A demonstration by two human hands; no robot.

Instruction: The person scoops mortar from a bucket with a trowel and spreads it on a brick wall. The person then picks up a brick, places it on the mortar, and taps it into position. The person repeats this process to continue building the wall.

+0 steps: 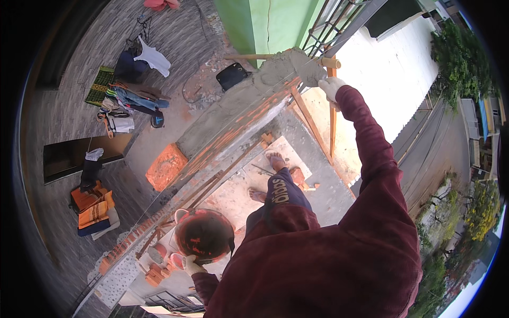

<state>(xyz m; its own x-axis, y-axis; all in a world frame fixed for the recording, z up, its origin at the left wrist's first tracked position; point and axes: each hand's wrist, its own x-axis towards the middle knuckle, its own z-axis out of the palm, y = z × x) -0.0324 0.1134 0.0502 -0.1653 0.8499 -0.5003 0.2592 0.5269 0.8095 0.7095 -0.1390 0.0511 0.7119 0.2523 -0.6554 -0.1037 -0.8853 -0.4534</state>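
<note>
My right hand, in a pale glove, is closed at the far end of a low brick wall. It appears to grip a trowel, whose grey blade lies against wet mortar; the handle is hidden in my fist. Thick mortar covers the wall's top. At the lower left, my gloved left hand is closed at the near rim of a dark bucket. Reddish residue coats the bucket's inside. A bamboo pole passes behind the mortar at the wall's end.
My sandalled feet stand on a pale board. A brick block rests beside the wall. Upright wooden strips and steel bars flank the wall's end. Clothes lie on the tiled floor; a road runs far below at right.
</note>
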